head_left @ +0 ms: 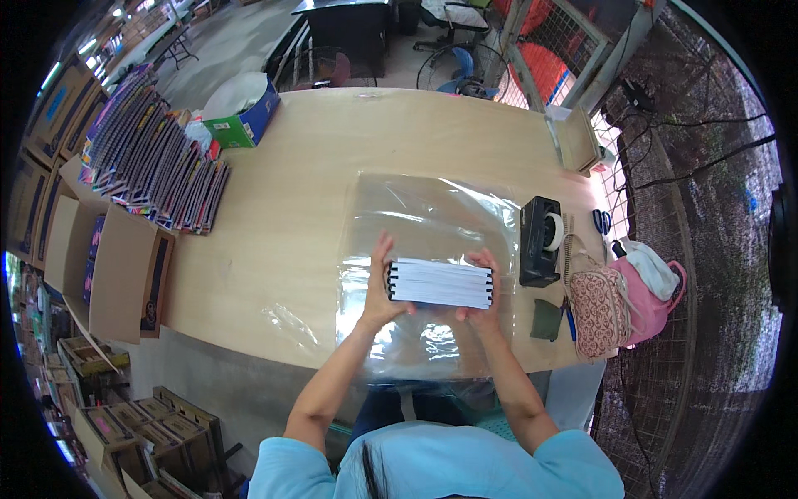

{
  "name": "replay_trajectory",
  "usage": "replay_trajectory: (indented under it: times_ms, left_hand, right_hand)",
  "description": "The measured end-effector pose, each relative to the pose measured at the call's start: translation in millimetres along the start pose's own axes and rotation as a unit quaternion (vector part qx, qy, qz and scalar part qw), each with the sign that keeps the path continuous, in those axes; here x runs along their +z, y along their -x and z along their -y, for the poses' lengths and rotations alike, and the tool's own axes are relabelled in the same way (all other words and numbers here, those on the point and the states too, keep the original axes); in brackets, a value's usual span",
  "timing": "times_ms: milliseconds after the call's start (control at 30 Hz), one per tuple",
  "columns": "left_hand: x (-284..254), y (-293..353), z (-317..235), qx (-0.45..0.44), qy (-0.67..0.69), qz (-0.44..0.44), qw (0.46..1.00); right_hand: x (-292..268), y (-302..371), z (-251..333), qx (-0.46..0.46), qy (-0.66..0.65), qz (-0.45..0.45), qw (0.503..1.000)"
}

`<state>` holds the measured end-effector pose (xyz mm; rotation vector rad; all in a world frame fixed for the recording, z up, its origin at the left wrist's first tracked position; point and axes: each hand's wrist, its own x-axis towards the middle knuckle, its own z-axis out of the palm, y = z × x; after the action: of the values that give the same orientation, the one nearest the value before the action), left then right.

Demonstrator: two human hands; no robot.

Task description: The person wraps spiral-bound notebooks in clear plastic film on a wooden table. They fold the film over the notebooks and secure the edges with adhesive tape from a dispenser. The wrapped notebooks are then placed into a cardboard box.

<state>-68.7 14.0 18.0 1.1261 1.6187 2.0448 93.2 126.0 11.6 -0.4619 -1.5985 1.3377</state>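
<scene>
White paper edges fill the upper face of a thick rectangular stack with black-notched ends (440, 283), which sits between the two hands: the left hand (381, 295) grips its left end and the right hand (487, 287) its right end, thumbs along the near side. Below it spreads a glossy sheet of clear plastic (416, 208) (whether the stack rests on the plastic or is held just above, I cannot tell), laid on the pale wooden table (291, 158). To the left of the sheet lies a crumpled scrap of clear film (291, 323). On the right, a black tape dispenser (536, 245) stands near the sheet, with dark-handled scissors (602, 221) beyond it, and a patterned pink-and-brown fabric pouch (600, 309) lies against a pink bag (648, 303). Farther out, at the table's left side, are long leaning rows of spiral-bound notebooks (150, 154), a blue-and-green carton (241, 121) and an open brown cardboard box (120, 279).
</scene>
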Motion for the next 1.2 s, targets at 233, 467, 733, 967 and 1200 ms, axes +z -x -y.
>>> replay_trajectory:
  times_ms: [233,467,733,967,1200]
  left_hand:
    - [7,25,54,-0.075,-0.024,0.004,0.997]
    - [25,33,11,-0.016,-0.018,-0.114,0.993]
    - [57,96,-32,-0.425,0.313,-0.303,0.793]
    - [39,88,28,-0.48,0.453,-0.335,0.672]
    - [33,70,34,-0.523,0.452,-0.335,0.641]
  right_hand:
    - [-2,27,-49,0.185,-0.243,-0.109,0.946]
    - [-18,16,-42,0.025,0.037,-0.117,0.992]
    - [35,-106,-18,0.155,0.442,0.379,0.798]
    - [78,-132,-69,0.211,0.465,0.446,0.735]
    - [79,-139,-87,0.225,0.47,0.443,0.729]
